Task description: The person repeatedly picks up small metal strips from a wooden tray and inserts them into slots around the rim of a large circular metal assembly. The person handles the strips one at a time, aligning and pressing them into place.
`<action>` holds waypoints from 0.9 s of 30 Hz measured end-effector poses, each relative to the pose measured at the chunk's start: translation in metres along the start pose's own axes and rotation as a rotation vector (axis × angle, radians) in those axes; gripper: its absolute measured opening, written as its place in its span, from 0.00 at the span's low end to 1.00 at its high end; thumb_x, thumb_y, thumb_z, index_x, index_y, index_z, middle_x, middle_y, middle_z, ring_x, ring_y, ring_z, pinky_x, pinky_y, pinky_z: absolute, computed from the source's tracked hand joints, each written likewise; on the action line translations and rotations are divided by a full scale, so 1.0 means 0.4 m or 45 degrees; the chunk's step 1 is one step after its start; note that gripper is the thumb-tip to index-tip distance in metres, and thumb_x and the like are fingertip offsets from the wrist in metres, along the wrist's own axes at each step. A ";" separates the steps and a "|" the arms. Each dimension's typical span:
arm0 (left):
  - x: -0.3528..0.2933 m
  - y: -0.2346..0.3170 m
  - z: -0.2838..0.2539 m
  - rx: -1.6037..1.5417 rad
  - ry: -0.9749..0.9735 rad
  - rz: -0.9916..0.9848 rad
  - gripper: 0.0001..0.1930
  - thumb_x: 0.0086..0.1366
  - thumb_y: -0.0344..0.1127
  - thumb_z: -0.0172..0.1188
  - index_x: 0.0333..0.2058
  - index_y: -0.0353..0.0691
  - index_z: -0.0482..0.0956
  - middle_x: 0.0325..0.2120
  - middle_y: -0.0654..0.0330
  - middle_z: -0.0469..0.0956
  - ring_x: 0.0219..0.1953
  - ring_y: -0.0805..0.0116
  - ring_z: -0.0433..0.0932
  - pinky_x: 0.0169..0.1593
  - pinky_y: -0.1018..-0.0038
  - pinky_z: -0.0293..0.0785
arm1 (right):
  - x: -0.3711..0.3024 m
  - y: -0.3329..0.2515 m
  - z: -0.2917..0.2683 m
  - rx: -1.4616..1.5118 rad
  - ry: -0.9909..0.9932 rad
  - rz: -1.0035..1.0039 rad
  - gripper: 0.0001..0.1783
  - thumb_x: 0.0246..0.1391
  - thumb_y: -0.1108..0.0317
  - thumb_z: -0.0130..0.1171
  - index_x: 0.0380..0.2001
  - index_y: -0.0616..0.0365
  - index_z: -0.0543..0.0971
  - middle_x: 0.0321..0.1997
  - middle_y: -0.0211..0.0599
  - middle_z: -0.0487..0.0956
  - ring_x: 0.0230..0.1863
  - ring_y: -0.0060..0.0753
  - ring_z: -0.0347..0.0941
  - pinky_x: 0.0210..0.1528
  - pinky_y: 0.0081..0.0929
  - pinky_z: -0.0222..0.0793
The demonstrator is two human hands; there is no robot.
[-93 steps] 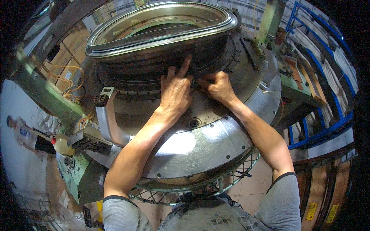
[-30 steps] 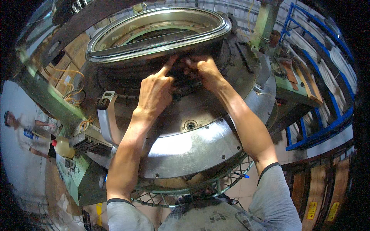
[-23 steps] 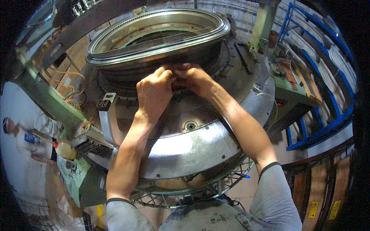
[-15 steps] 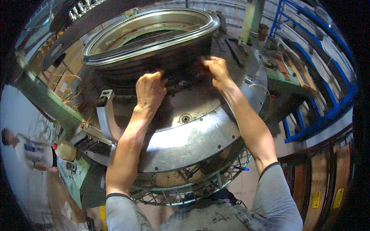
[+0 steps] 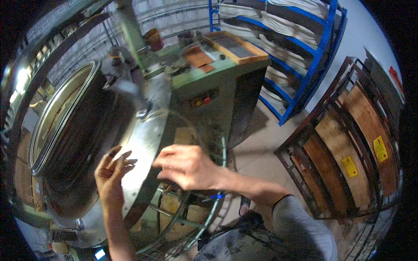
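Observation:
My left hand [image 5: 112, 172] is over the bright metal rim plate [image 5: 141, 150] of a large round machine. Its fingers are bent but apart, with nothing visible between them. Just to the right, my right hand [image 5: 185, 167] is level with it above the plate's outer edge, its fingers curled in and slightly blurred. Whatever the right fingertips pinch, if anything, is too small to make out. Left of both hands stands the machine's dark cylinder [image 5: 89, 126], topped by a shiny metal ring [image 5: 65, 115]. Neither hand touches the cylinder.
A green bench [image 5: 209, 74] beyond the machine carries a wooden-framed tray [image 5: 235, 47] and brown pieces. Blue shelving [image 5: 300, 87] holds white cloth-like rolls. Wooden panels [image 5: 344, 152] in a dark frame stand at the right. A green guard rail [image 5: 224, 174] curves below, with a blue clip [image 5: 215, 197].
My view has swung right, putting the cylinder at the left. Both hands have come away from the cylinder's front and closer together over the rim plate. The left fingers have loosened.

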State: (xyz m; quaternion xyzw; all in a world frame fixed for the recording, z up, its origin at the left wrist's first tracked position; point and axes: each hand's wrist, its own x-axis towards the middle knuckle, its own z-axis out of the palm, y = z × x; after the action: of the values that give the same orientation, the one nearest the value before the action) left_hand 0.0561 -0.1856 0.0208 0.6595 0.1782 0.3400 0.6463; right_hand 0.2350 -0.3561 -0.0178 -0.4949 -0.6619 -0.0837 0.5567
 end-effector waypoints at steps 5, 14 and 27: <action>0.086 -0.107 0.421 0.025 -0.016 -0.177 0.20 0.67 0.26 0.62 0.56 0.28 0.73 0.47 0.44 0.82 0.42 0.61 0.85 0.49 0.70 0.80 | -0.109 0.147 -0.310 -0.136 -0.105 0.104 0.08 0.51 0.67 0.69 0.28 0.62 0.84 0.26 0.39 0.83 0.37 0.37 0.81 0.39 0.33 0.76; 0.285 -0.184 0.822 0.862 -0.225 0.264 0.18 0.59 0.26 0.69 0.49 0.35 0.81 0.40 0.48 0.84 0.43 0.61 0.85 0.46 0.69 0.79 | -0.179 0.390 -0.832 -0.186 0.088 0.975 0.10 0.56 0.64 0.65 0.36 0.60 0.85 0.34 0.46 0.85 0.34 0.37 0.85 0.37 0.32 0.77; 0.747 -0.297 0.974 0.861 -0.263 0.699 0.19 0.60 0.32 0.69 0.49 0.35 0.81 0.45 0.47 0.83 0.49 0.50 0.82 0.52 0.62 0.77 | 0.212 0.928 -1.113 -0.715 -0.148 0.603 0.10 0.53 0.62 0.63 0.30 0.57 0.85 0.26 0.47 0.81 0.31 0.45 0.82 0.37 0.40 0.75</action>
State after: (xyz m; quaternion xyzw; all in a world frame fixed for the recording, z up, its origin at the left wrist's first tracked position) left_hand 0.5556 -0.2569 -0.0036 0.8871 0.0324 0.3539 0.2945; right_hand 0.8133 -0.4189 0.0511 -0.7718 -0.5106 -0.1028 0.3648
